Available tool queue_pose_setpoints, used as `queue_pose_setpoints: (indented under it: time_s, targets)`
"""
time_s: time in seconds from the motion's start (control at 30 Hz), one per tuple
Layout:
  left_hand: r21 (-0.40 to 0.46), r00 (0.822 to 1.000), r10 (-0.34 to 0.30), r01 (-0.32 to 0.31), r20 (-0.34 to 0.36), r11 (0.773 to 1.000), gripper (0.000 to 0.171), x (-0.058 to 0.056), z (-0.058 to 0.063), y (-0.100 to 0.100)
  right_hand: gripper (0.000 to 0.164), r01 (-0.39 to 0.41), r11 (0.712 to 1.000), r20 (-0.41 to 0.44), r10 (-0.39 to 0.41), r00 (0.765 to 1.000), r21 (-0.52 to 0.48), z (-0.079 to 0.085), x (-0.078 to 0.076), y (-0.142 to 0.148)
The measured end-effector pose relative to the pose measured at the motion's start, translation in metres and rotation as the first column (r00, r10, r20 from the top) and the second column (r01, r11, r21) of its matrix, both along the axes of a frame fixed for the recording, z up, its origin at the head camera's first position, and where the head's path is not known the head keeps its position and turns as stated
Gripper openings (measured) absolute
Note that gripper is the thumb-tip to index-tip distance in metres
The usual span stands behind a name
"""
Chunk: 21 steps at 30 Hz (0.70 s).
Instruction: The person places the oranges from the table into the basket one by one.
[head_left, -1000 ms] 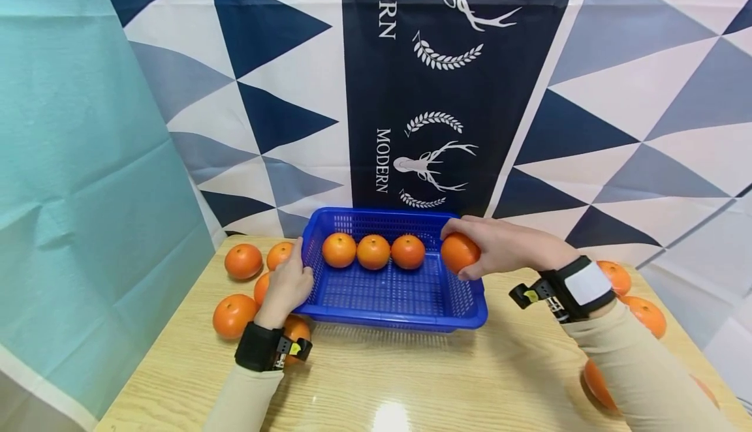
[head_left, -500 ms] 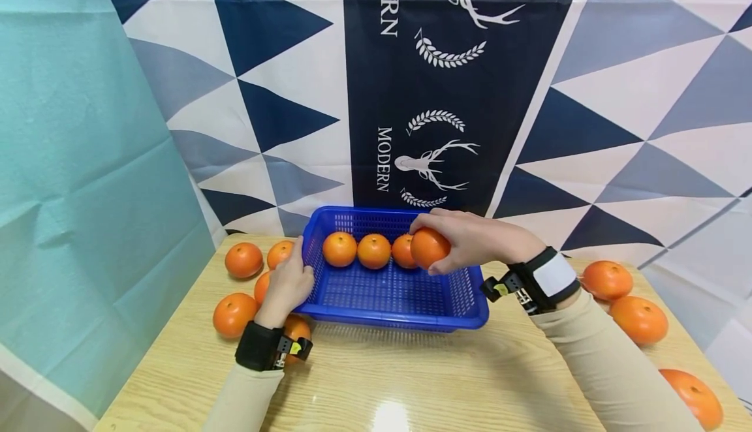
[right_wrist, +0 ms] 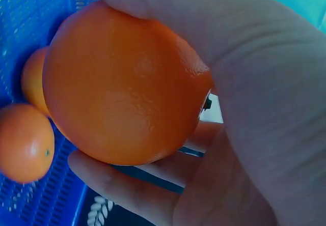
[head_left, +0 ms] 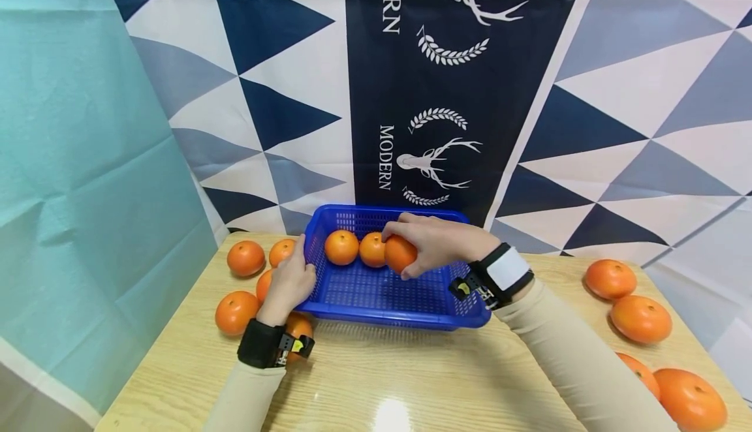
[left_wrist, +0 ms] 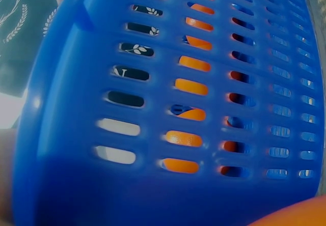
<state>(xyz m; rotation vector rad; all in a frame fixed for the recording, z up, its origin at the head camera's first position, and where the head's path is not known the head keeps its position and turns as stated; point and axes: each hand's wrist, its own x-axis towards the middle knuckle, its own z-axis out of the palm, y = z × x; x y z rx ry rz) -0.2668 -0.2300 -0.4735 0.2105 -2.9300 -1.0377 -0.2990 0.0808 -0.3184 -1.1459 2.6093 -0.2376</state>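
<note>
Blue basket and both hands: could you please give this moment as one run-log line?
left hand: touches blue basket at left rim; right hand: grips held orange; inside: two other oranges visible

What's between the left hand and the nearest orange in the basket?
The basket wall separates the left hand from that orange, in the head view.

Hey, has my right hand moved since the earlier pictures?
Yes. In the head view, your right hand, holding an orange, has moved left across the basket, from its right end toward the middle.
</note>
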Motion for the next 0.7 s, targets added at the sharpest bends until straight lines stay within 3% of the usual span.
queue_pose_setpoints:
  time_s: [0.37, 0.6, 0.7]
  targets:
    - [0.029, 1.0, 0.007, -0.006, -0.015, 1.0, 0.077, 0.009, 0.014, 0.006, 0.074, -0.059, 0.998, 0.001, 0.059, 0.998, 0.027, -0.011, -0.006, -0.049]
    - [-0.004, 1.0, -0.003, 0.003, -0.022, 1.0, 0.076, 0.006, 0.01, 0.003, 0.069, -0.084, 0.996, 0.014, 0.083, 0.996, 0.023, -0.021, -0.009, -0.078]
    - [0.014, 1.0, -0.002, 0.002, -0.022, 1.0, 0.076, 0.01, 0.016, 0.006, 0.068, -0.11, 0.994, 0.005, 0.11, 0.994, 0.018, -0.025, -0.011, -0.086]
